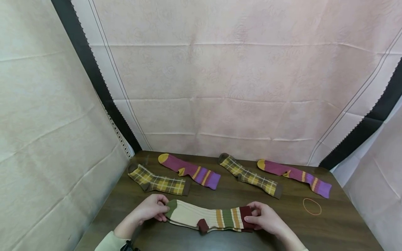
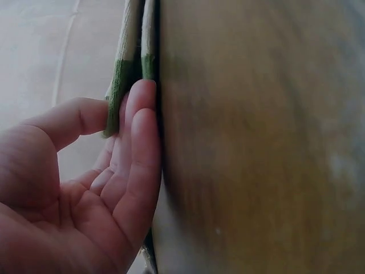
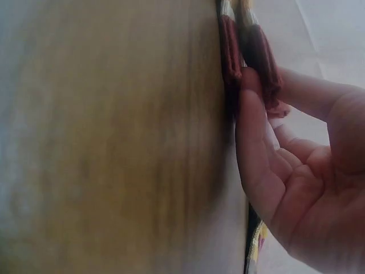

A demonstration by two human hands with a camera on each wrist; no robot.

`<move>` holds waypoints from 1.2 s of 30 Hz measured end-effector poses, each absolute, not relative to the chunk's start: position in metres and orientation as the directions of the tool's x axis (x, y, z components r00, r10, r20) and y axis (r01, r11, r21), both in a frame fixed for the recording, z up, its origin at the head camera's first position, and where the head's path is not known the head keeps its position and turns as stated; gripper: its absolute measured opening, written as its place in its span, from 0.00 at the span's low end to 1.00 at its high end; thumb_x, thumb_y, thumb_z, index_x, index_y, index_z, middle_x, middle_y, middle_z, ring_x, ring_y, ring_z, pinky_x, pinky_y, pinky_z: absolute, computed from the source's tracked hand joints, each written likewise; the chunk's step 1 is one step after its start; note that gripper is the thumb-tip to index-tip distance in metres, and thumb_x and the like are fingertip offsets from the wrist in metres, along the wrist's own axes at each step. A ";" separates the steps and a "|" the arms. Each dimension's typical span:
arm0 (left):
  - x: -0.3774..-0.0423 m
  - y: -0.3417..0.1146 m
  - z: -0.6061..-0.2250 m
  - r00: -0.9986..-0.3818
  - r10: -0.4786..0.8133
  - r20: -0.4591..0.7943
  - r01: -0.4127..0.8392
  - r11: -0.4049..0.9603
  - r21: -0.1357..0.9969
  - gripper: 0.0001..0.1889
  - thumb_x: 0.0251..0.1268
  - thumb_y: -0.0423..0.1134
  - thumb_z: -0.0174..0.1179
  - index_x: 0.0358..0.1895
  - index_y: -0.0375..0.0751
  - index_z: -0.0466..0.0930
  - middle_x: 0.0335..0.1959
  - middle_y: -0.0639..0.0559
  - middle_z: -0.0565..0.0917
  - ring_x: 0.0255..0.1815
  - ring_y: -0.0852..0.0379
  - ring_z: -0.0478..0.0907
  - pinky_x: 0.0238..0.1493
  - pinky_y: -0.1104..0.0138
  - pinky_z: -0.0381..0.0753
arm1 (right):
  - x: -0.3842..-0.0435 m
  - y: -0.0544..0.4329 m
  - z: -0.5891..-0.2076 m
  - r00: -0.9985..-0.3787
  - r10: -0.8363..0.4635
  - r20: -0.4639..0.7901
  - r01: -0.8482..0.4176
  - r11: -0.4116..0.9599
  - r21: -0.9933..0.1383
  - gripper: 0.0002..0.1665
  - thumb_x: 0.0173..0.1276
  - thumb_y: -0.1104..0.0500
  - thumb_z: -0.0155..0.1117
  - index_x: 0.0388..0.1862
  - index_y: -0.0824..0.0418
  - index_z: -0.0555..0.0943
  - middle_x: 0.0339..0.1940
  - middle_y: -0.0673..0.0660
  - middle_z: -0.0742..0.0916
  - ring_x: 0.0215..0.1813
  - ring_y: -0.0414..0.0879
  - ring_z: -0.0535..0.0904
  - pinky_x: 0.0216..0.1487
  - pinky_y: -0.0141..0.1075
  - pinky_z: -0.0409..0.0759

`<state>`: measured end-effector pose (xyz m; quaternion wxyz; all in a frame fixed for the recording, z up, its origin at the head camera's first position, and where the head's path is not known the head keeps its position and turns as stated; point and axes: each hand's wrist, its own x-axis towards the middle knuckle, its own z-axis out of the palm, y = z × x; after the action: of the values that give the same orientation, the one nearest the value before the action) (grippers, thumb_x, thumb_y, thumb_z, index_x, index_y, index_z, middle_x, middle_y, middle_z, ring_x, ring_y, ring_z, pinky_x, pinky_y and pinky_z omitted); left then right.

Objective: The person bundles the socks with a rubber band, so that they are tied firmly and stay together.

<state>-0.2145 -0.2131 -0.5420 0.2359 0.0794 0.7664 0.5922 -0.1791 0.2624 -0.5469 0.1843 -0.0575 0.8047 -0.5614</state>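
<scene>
Two cream socks with green toes, dark red heels and striped cuffs lie one over the other, the upper sock nearly covering the lower one. At the toe end, my left hand pinches the upper sock between thumb and fingers. My right hand pinches its dark red cuff at the other end. Both wrist views show a gap between the layers, with fingers reaching into it: the green toe on the left, the red cuff on the right.
Behind the hands lie two yellow plaid socks, one left and one mid-table, and two purple socks, one left and one right. A rubber band lies right on the brown table. Pale cloth walls surround it.
</scene>
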 end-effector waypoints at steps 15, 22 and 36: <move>-0.217 -0.212 -0.537 -0.868 0.400 -0.294 -0.112 0.420 0.901 0.12 0.67 0.30 0.69 0.48 0.28 0.79 0.25 0.44 0.85 0.20 0.55 0.84 0.21 0.67 0.83 | -0.180 0.262 -0.536 -0.934 -0.195 -0.301 0.158 0.528 -0.834 0.16 0.73 0.56 0.74 0.48 0.68 0.83 0.29 0.54 0.86 0.28 0.46 0.85 0.29 0.42 0.87; -0.218 -0.212 -0.536 -0.875 0.390 -0.288 -0.099 0.437 0.894 0.08 0.68 0.32 0.70 0.41 0.31 0.81 0.25 0.45 0.84 0.19 0.56 0.83 0.21 0.67 0.83 | -0.182 0.262 -0.531 -0.928 -0.218 -0.302 0.138 0.551 -0.823 0.13 0.72 0.56 0.75 0.41 0.63 0.81 0.30 0.54 0.85 0.31 0.47 0.84 0.31 0.43 0.87; -0.222 -0.214 -0.537 -0.897 0.368 -0.245 -0.073 0.425 0.902 0.08 0.66 0.31 0.73 0.39 0.31 0.82 0.28 0.46 0.83 0.25 0.51 0.86 0.28 0.60 0.87 | -0.182 0.261 -0.525 -0.922 -0.234 -0.308 0.138 0.546 -0.827 0.13 0.76 0.56 0.71 0.43 0.63 0.78 0.33 0.55 0.83 0.32 0.48 0.82 0.31 0.43 0.86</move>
<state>-0.2222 -0.2145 -0.5366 0.2083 0.0903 0.8179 0.5287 -0.1819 0.2608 -0.5250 0.1953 -0.0279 0.8571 -0.4758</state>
